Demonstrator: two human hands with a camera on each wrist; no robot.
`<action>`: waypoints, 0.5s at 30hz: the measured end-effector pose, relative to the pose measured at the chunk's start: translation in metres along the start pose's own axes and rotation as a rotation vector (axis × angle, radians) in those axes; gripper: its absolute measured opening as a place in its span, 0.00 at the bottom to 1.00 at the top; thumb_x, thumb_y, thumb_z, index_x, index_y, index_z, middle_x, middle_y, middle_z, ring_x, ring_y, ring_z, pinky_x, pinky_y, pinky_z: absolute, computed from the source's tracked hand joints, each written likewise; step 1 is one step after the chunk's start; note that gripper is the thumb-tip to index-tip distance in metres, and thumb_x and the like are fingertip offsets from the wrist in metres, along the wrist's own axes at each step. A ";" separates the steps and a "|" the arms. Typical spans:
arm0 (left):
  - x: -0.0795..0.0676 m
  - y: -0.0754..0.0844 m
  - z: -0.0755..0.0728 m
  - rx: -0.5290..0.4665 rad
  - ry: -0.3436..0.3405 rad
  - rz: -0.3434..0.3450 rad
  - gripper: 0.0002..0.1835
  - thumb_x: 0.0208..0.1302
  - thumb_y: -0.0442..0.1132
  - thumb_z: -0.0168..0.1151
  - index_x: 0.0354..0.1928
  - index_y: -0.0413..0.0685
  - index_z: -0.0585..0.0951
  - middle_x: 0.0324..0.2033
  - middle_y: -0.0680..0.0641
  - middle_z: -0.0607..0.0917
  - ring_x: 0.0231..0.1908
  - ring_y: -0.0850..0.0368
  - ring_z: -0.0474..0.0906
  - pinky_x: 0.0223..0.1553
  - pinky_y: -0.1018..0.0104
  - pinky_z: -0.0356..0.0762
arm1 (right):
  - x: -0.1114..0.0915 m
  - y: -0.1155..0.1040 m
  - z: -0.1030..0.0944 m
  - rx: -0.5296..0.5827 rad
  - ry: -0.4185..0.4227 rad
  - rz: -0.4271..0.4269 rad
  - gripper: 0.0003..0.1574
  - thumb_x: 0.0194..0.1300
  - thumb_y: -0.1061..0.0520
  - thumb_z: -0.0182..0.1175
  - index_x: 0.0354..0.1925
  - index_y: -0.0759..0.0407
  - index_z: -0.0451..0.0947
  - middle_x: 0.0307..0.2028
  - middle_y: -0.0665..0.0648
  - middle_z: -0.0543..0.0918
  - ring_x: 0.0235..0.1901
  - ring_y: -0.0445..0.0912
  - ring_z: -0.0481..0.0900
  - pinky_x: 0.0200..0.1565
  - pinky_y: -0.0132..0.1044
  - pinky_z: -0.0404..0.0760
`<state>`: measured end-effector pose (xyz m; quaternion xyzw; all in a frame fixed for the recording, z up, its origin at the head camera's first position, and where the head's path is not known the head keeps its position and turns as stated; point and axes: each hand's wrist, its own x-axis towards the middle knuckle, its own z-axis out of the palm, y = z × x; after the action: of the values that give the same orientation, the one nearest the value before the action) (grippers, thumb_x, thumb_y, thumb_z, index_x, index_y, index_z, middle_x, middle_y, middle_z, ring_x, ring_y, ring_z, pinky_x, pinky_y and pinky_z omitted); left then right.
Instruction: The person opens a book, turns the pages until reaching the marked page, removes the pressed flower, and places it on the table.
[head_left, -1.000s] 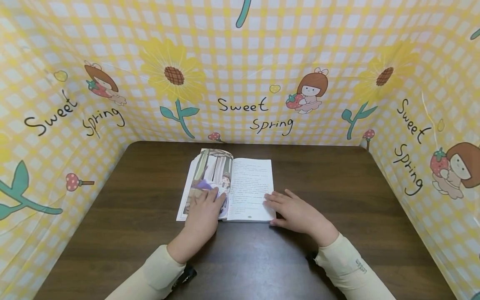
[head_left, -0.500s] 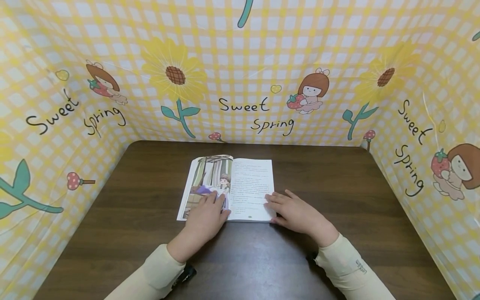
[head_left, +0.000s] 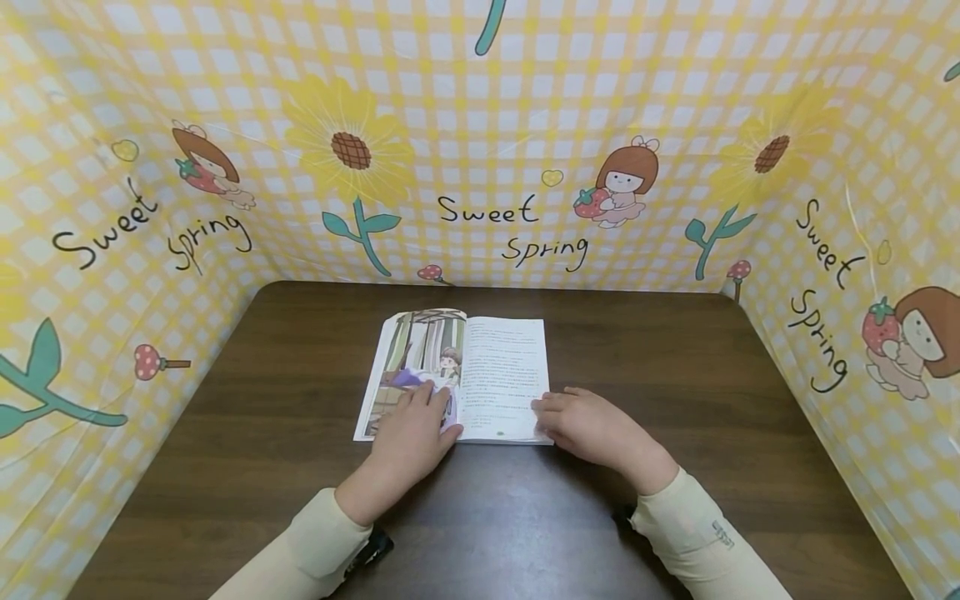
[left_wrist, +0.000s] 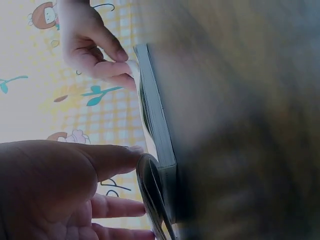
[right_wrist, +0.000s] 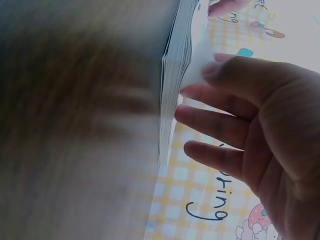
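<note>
An open book lies on the table, with a coloured picture on its left page and printed text on its right. My left hand rests on the lower part of the picture page, fingers straight, thumb near the spine. At the lower right corner of the text page is my right hand. In the left wrist view, the thumb and forefinger of that right hand pinch a page edge. The right wrist view shows a page bowed up off the stack beside the thumb, while the other fingers are spread.
The book sits near the middle of a dark wooden table. A yellow checked cloth with flowers, cartoon figures and lettering stands up around the back and both sides. Cream sleeves cover the forearms, with a black strap at the left wrist.
The left page has settled flatter under my left hand, whose thumb has moved toward the spine. My right fingers have drawn together at the right page's lower corner and taken hold of its edge.
</note>
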<state>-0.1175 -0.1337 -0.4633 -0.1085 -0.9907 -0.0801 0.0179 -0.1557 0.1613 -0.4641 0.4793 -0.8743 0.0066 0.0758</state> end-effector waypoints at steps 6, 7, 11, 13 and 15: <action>0.001 0.002 0.001 0.003 0.063 0.035 0.31 0.62 0.55 0.72 0.62 0.45 0.79 0.61 0.36 0.79 0.63 0.36 0.73 0.54 0.32 0.76 | 0.002 0.000 0.002 0.025 0.126 0.021 0.15 0.63 0.67 0.58 0.27 0.48 0.72 0.20 0.42 0.72 0.21 0.42 0.68 0.36 0.36 0.78; 0.002 0.002 0.001 -0.001 0.065 0.054 0.31 0.63 0.54 0.72 0.62 0.46 0.80 0.62 0.37 0.79 0.64 0.36 0.72 0.56 0.30 0.74 | 0.002 0.000 0.002 0.030 0.149 0.028 0.16 0.62 0.68 0.57 0.26 0.48 0.71 0.19 0.41 0.68 0.20 0.41 0.63 0.33 0.34 0.75; 0.003 0.005 0.002 -0.030 0.046 0.186 0.27 0.65 0.53 0.70 0.62 0.50 0.81 0.65 0.42 0.79 0.70 0.36 0.68 0.66 0.27 0.61 | 0.001 0.001 0.000 0.016 0.247 0.026 0.14 0.61 0.69 0.57 0.29 0.48 0.74 0.18 0.40 0.68 0.19 0.40 0.62 0.27 0.32 0.70; 0.003 0.006 0.003 -0.040 0.033 0.249 0.25 0.66 0.53 0.69 0.62 0.53 0.82 0.65 0.45 0.79 0.72 0.38 0.66 0.69 0.27 0.57 | 0.001 0.001 -0.002 0.007 0.281 0.016 0.12 0.61 0.68 0.58 0.33 0.49 0.78 0.20 0.40 0.73 0.20 0.39 0.67 0.28 0.33 0.73; 0.003 0.007 0.004 -0.040 0.027 0.291 0.23 0.67 0.53 0.68 0.61 0.55 0.83 0.64 0.48 0.81 0.72 0.39 0.66 0.70 0.27 0.53 | 0.001 0.002 -0.004 0.002 0.300 0.005 0.12 0.62 0.67 0.61 0.39 0.50 0.82 0.25 0.40 0.81 0.24 0.39 0.75 0.33 0.35 0.78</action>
<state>-0.1186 -0.1257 -0.4656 -0.2501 -0.9624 -0.0977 0.0407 -0.1572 0.1619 -0.4601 0.4710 -0.8543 0.0791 0.2050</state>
